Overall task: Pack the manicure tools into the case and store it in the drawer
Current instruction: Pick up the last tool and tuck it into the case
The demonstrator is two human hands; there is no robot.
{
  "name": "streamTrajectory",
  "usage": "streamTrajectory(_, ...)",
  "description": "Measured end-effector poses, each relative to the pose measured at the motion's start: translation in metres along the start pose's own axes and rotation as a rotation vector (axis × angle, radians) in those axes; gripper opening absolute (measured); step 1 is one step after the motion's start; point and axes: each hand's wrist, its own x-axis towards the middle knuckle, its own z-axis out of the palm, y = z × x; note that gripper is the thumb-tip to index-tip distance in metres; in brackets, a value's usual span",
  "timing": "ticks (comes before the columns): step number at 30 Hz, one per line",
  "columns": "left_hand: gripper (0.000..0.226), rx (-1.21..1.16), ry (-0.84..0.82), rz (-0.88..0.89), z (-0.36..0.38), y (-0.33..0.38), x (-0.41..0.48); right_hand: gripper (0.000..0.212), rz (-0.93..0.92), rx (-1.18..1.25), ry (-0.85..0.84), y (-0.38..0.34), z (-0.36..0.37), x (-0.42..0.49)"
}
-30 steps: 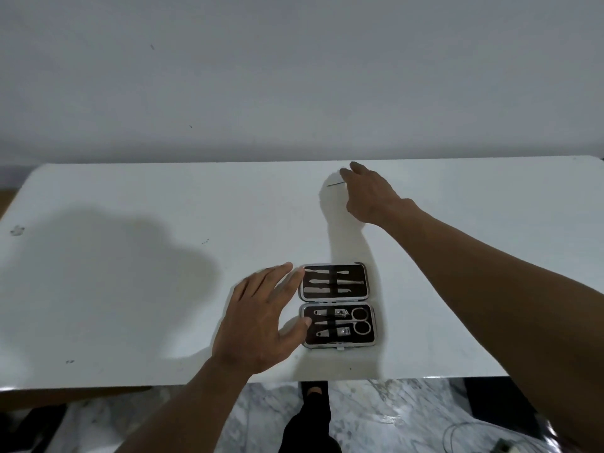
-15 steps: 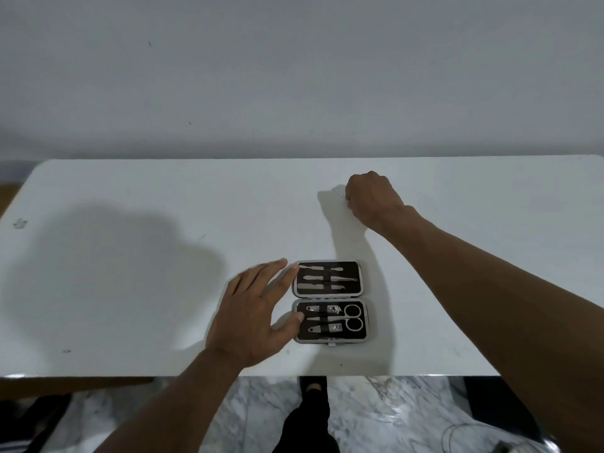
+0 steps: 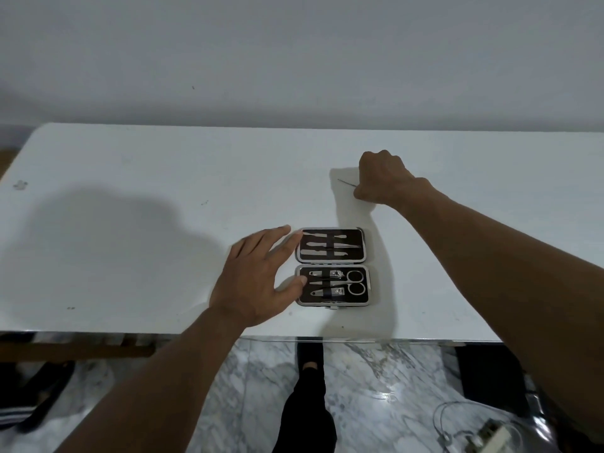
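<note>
The manicure case (image 3: pixel 366 266) lies open flat near the front edge of the white table (image 3: pixel 130 197). Its dark lining holds several metal tools, among them scissors (image 3: pixel 354 282) and clippers in the near half. My left hand (image 3: pixel 258 279) rests flat on the table, fingers spread, with fingertip and thumb touching the case's left side. My right hand (image 3: pixel 384 176) is farther back, closed in a fist on a thin metal tool (image 3: pixel 345 183) whose pointed tip sticks out to the left, just above the table.
A grey wall stands behind the table. Below the front edge is a marble floor with my dark-clad leg (image 3: pixel 309 403), a cable and small device (image 3: pixel 487 433) at the lower right, and wooden furniture (image 3: pixel 75 348) at the left.
My right hand closed its fingers around the thin tool at the back of the table and drew it slightly nearer. My left hand stayed against the case.
</note>
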Motion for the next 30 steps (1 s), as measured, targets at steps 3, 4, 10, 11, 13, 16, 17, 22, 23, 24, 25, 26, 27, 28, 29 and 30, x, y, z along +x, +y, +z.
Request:
streamTrajectory(3,0.069,-0.001,-0.001,-0.004,0.000,-0.001,0.000,0.034,0.005,0.013,-0.024,0.000,0.002,0.001)
streamTrajectory(4,0.069,0.001,0.001,-0.003,0.000,-0.001,0.000,0.033,0.001,0.010,-0.035,0.000,0.003,0.000)
streamTrajectory(10,0.068,0.008,-0.002,0.000,-0.001,-0.001,0.000,0.014,0.002,0.066,0.048,0.000,0.004,-0.017)
streamTrajectory(11,0.068,0.009,-0.003,-0.001,-0.001,-0.001,-0.001,0.013,-0.004,0.114,0.078,0.001,0.004,-0.023)
streamTrajectory(13,0.068,0.011,-0.004,0.003,-0.002,-0.001,-0.001,0.007,-0.055,0.240,0.128,0.004,0.000,-0.039)
streamTrajectory(16,0.068,0.013,-0.009,0.009,-0.001,-0.002,-0.002,0.013,-0.161,0.408,0.100,0.011,-0.008,-0.073)
streamTrajectory(17,0.068,0.013,-0.011,0.007,-0.001,-0.002,-0.002,0.017,-0.177,0.446,0.076,0.013,-0.009,-0.084)
streamTrajectory(22,0.068,-0.008,-0.016,0.002,-0.001,-0.002,-0.002,0.019,-0.231,0.296,0.080,0.022,0.004,-0.106)
streamTrajectory(23,0.068,-0.011,-0.018,0.000,-0.001,-0.002,-0.002,0.019,-0.238,0.268,0.092,0.023,0.007,-0.106)
streamTrajectory(24,0.068,-0.009,-0.018,-0.001,-0.001,-0.002,-0.002,0.020,-0.240,0.241,0.112,0.023,0.011,-0.106)
streamTrajectory(25,0.068,-0.002,-0.019,0.001,-0.001,-0.002,-0.002,0.021,-0.238,0.217,0.137,0.022,0.014,-0.105)
streamTrajectory(26,0.068,0.003,-0.020,0.003,-0.001,-0.002,-0.001,0.022,-0.232,0.196,0.155,0.022,0.017,-0.105)
streamTrajectory(27,0.068,0.005,-0.022,0.003,-0.001,-0.002,-0.001,0.022,-0.228,0.175,0.163,0.021,0.019,-0.104)
streamTrajectory(28,0.068,0.003,-0.023,0.002,0.000,-0.002,-0.001,0.023,-0.225,0.152,0.163,0.020,0.022,-0.103)
streamTrajectory(29,0.068,-0.001,-0.023,0.000,0.000,-0.002,-0.001,0.022,-0.222,0.129,0.160,0.019,0.024,-0.103)
streamTrajectory(30,0.068,-0.004,-0.022,-0.001,0.000,-0.003,-0.001,0.021,-0.219,0.109,0.159,0.018,0.025,-0.103)
